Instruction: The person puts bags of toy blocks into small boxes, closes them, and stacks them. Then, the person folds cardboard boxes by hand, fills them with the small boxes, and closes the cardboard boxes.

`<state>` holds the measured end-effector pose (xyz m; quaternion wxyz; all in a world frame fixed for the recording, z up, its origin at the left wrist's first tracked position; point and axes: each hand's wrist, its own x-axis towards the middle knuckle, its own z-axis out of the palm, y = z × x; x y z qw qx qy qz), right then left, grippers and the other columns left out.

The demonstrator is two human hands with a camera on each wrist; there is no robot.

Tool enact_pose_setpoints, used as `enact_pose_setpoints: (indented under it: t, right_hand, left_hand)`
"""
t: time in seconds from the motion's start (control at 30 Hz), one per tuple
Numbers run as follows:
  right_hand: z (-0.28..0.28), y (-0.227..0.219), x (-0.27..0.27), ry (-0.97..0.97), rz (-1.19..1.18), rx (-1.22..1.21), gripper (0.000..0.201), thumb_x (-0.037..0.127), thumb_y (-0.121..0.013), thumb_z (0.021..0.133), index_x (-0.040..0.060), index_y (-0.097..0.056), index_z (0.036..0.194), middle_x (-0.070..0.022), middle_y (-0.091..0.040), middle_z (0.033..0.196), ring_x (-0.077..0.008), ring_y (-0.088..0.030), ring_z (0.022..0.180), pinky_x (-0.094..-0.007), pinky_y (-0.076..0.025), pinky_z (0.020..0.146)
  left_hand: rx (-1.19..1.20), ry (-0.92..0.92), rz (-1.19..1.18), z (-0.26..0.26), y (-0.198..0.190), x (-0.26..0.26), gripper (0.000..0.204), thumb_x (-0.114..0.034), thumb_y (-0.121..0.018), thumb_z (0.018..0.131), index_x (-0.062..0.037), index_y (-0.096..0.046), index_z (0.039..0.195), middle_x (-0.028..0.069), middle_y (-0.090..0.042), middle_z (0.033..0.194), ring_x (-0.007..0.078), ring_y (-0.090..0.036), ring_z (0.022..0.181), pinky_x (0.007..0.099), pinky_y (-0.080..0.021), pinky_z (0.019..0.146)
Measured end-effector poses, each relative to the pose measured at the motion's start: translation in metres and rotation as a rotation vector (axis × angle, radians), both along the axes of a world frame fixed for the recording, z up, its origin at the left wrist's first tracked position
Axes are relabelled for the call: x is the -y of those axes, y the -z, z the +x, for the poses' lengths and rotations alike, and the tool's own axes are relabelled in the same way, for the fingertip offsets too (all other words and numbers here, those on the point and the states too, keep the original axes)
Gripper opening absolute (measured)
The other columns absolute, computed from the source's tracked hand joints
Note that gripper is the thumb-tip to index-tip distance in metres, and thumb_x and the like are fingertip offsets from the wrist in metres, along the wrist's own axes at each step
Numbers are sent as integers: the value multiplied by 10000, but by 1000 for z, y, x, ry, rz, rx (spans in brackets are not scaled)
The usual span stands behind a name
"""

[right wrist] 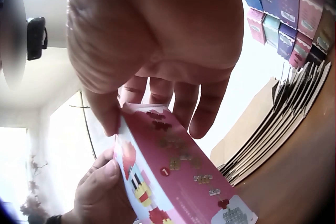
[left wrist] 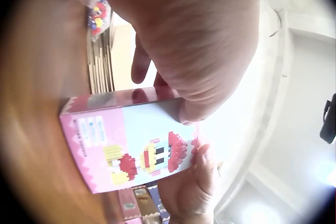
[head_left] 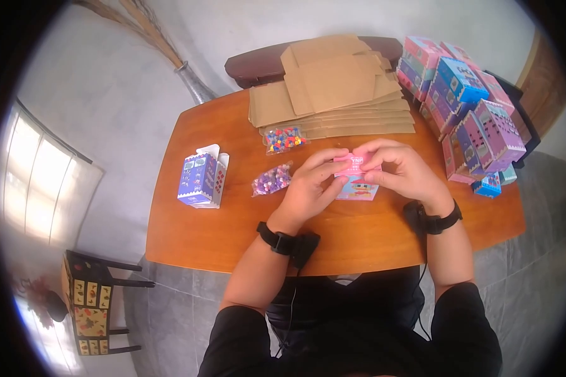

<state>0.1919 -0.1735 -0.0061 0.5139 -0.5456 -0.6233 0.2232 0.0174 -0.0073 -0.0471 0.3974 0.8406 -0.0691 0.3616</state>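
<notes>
A small pink box [head_left: 357,192] with a pixel-style brick figure printed on its pale blue front stands upright on the table before me. Both hands work at its top. My left hand [head_left: 309,187] holds the left upper edge, its thumb on the front face and its fingers over the top. On the other side my right hand [head_left: 401,168] pinches the top right edge between thumb and fingers. In the right wrist view the box's pink side [right wrist: 176,161] shows printed brick pieces, with the right fingers [right wrist: 202,111] behind the top edge.
Left on the wooden table [head_left: 233,232] stands a purple box [head_left: 198,179] with raised flaps. Two clear bags of small bricks, one purple-pink [head_left: 271,180] and one multicoloured [head_left: 284,139], lie nearby. Flat cardboard [head_left: 330,81] is stacked behind; colourful boxes [head_left: 462,113] are piled at right.
</notes>
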Motion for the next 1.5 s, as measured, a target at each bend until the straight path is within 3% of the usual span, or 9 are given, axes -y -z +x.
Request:
enact_pose_setpoints:
  t: [0.2, 0.33, 0.4, 0.53, 0.73, 1.0, 1.1, 1.27, 1.5]
  right_hand:
    - [3, -18, 16, -16, -207, 220, 391, 20, -772, 783, 46, -699, 1165, -164, -532, 1423, -294, -532, 1279, -365, -405, 1067]
    - [1, -17, 18, -12, -119, 377, 571, 30, -767, 780, 34, -596, 1325, -205, -520, 1422, -307, -558, 1256, -363, -445, 1033]
    - [-7, -14, 16, 180, -215, 111, 746, 32, -773, 768, 8, -448, 1439, -215, -543, 1391, -293, -587, 1220, -358, -450, 1029]
    - [9, 26, -5, 56, -265, -44, 741, 35, -773, 774, -32, -417, 1421, -189, -596, 1316, -250, -620, 1155, -349, -468, 1003]
    - [9, 12, 8, -28, -281, -496, 447, 42, -757, 839, -5, -561, 1238, -43, -672, 1139, -97, -620, 1051, -263, -481, 930]
    - [-15, 3, 184, 335, 114, -637, 474, 151, -736, 880, 5, -537, 1285, -59, -670, 1149, -115, -654, 978, -262, -545, 799]
    - [-14, 14, 244, 681, 380, -716, 423, 271, -611, 970, 23, -512, 1298, -60, -681, 1063, -131, -673, 862, -258, -542, 708]
    - [32, 41, 300, 1221, 339, -715, 343, 305, -613, 979, 62, -558, 1215, 1, -661, 911, -93, -634, 722, -219, -439, 605]
    - [92, 34, 272, 1140, 125, -747, 376, 403, -666, 934, 87, -616, 1133, 13, -657, 884, -60, -585, 668, -202, -419, 578]
  left_hand:
    - [-23, -62, -12, 1, 3, 3, 386, 0, -698, 880, -34, -601, 1251, 139, -609, 1288, 260, -599, 1189, 356, -479, 992]
    - [23, 54, -360, 9, 20, -1, 425, 29, -683, 885, -32, -536, 1279, 121, -577, 1307, 227, -591, 1196, 345, -503, 978]
    - [37, 70, -442, 12, 24, -4, 423, 33, -669, 899, -34, -518, 1288, 107, -568, 1306, 210, -583, 1202, 338, -504, 973]
    - [138, 49, -577, 9, 22, -10, 426, 51, -633, 920, -33, -472, 1306, 128, -471, 1411, 217, -536, 1259, 348, -467, 1025]
    - [333, 125, -609, 10, 10, 0, 586, -56, -676, 919, -29, -364, 1415, 152, -412, 1462, 225, -598, 1138, 335, -502, 941]
    - [84, 10, -503, 5, 21, -12, 451, -209, -592, 995, -12, -436, 1370, 130, -590, 1315, 145, -603, 1006, 276, -458, 884]
    - [36, 0, -515, 9, 21, -6, 339, -162, -585, 995, -8, -506, 1287, 111, -613, 1272, 112, -601, 930, 249, -458, 814]
    - [-52, -23, -549, 12, 27, -5, 276, -100, -588, 981, -1, -542, 1234, 83, -625, 1196, 111, -603, 908, 241, -467, 791]
    - [-142, -31, -523, 11, 28, -8, 226, -62, -609, 967, 0, -576, 1181, 34, -647, 1036, 81, -594, 881, 215, -463, 781]
